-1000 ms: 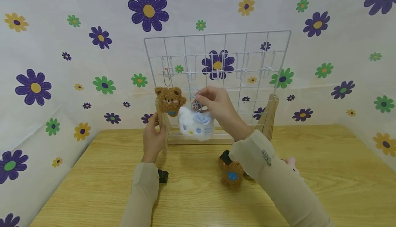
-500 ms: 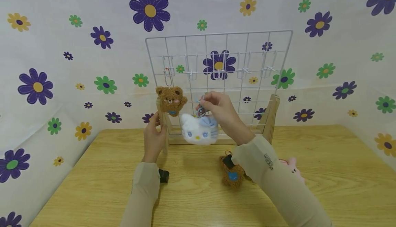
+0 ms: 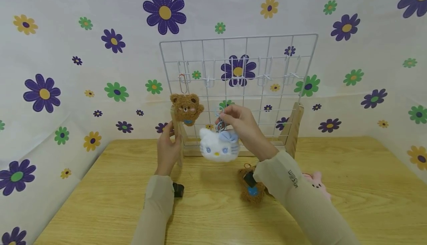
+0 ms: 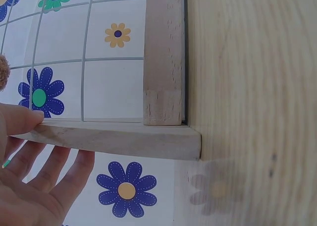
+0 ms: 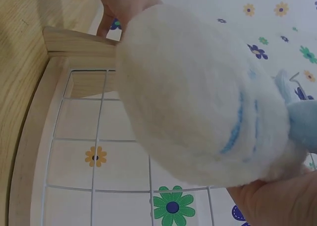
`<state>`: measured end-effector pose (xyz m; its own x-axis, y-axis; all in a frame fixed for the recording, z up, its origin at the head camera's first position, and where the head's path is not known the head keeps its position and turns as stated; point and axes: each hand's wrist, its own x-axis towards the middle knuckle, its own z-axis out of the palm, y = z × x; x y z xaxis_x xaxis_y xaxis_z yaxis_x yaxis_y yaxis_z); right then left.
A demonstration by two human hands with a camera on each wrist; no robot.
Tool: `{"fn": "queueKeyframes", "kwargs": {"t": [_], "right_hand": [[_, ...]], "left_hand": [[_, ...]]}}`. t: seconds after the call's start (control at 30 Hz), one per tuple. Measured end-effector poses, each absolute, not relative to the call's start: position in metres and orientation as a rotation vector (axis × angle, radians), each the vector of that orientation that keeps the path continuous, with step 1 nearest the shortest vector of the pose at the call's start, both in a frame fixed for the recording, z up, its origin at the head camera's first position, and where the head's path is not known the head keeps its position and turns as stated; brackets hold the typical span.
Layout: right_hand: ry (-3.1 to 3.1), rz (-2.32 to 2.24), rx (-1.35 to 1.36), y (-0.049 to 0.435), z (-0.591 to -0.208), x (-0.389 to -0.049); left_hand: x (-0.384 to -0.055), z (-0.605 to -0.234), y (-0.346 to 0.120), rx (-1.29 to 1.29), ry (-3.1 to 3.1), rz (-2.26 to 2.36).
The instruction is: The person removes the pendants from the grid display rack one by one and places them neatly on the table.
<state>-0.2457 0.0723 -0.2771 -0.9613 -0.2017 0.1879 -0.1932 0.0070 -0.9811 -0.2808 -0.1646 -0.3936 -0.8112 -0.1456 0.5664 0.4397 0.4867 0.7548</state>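
My right hand [image 3: 245, 126] pinches the light blue key ring of a white cat-head plush keychain [image 3: 217, 146], which hangs in front of the wire grid. The plush has a blue bow and a yellow nose; in the right wrist view its fluffy white body [image 5: 188, 97] hides much of the grid. My left hand [image 3: 168, 150] grips the left wooden upright of the rack, thumb on one side and fingers on the other, as the left wrist view shows on the wooden bar [image 4: 119, 139]. Above that hand, a brown bear plush keychain [image 3: 186, 108] hangs by its ball chain from the leftmost hook.
The white wire grid [image 3: 247, 37] carries a row of white hooks [image 3: 265, 77]. On the wooden table [image 3: 100, 200] lie another brown bear plush [image 3: 252, 197], partly behind the right wrist, and a pink plush [image 3: 317, 182] behind the right sleeve. A flower-print cloth [image 3: 76, 108] surrounds the table.
My right hand has lowered the cat plush and shifted it slightly right, away from the hanging bear. The left hand keeps its grip on the upright.
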Motion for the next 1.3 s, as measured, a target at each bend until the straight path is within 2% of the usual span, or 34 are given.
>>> {"fn": "queueKeyframes", "kwargs": {"t": [1.3], "right_hand": [[2.070, -2.212, -0.323, 0.082, -0.318, -0.238]], "left_hand": [[-0.279, -0.390, -0.164, -0.245, -2.158, -1.295]]}}
